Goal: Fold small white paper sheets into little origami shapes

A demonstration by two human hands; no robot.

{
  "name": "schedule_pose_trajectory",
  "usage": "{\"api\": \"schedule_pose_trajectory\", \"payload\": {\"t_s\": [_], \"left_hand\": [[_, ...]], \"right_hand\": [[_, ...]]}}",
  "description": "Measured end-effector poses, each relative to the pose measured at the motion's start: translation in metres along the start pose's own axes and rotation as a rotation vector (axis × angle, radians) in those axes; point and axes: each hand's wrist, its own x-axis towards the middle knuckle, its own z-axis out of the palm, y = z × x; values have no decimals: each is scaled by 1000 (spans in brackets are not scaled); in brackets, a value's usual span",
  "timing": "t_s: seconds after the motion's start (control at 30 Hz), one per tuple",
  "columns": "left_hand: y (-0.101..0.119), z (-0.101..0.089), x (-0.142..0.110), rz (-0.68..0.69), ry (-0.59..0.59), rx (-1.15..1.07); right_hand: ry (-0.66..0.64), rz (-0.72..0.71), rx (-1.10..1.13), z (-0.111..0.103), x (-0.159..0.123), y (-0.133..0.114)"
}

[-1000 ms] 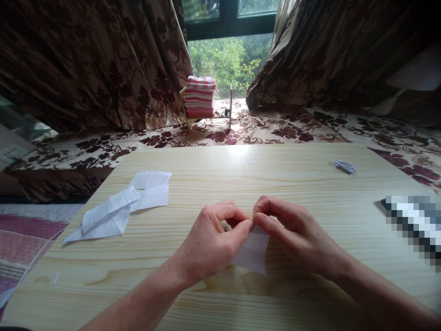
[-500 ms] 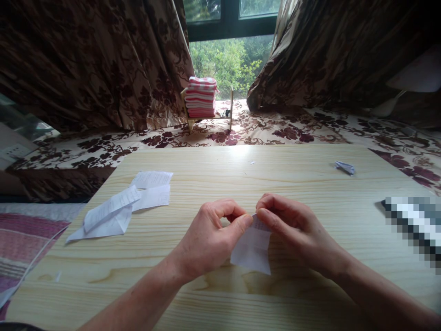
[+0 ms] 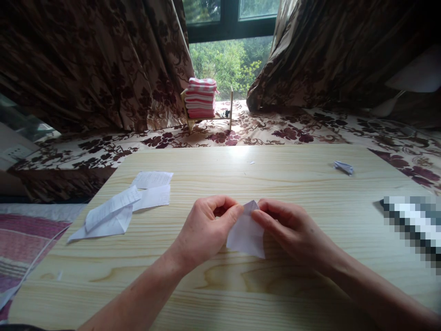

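Observation:
A small white sheet of paper [image 3: 246,236] is held above the table between my two hands. Its top end comes to a folded point, and its lower edge hangs free. My left hand [image 3: 212,225] pinches the paper's left side between thumb and forefinger. On the right side, near the folded point, my right hand [image 3: 287,223] pinches it with the thumb in front. The other fingers of both hands are curled behind and partly hidden.
Several printed paper pieces [image 3: 110,214] lie at the table's left. A small folded paper [image 3: 343,167] sits at the back right, and a pixelated object [image 3: 413,225] near the right edge. Behind the wooden table [image 3: 165,294], pink-and-white folded cloths [image 3: 200,99] stand on a small rack.
The paper's top, mostly covered by my fingers before, now shows a folded point. My fingers have moved apart to its two sides, and the paper's lower edge has risen slightly.

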Motion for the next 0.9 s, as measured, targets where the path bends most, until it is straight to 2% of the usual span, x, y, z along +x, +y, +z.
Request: {"api": "schedule_pose_trajectory", "payload": {"t_s": [0.13, 0.23, 0.33, 0.43, 0.47, 0.53, 0.6, 0.7, 0.8, 0.9], "left_hand": [[1, -1, -1, 6, -41, 43], [2, 1, 0, 10, -16, 45], [0, 1, 4, -9, 70, -9], [-5, -3, 9, -44, 214, -139], [-6, -4, 11, -63, 256, -202], [-7, -6, 12, -99, 287, -328], [-6, -4, 12, -116, 278, -435], [-3, 1, 9, -126, 233, -578], [0, 4, 8, -145, 166, -647], [2, 3, 7, -164, 144, -621]], "right_hand": [[-15, -43, -87, -1, -1, -2], [-4, -71, -124, -3, 1, -1], [121, -128, -207, -8, 2, 2], [354, -334, -356, -11, -1, 4], [387, -431, -426, -11, -2, 4], [341, -597, -583, -7, -4, 3], [283, -713, -729, 0, -5, 1], [291, -815, -818, 11, -3, -2], [330, -833, -777, 14, -1, -4], [374, -776, -718, 12, -2, -5]]}}
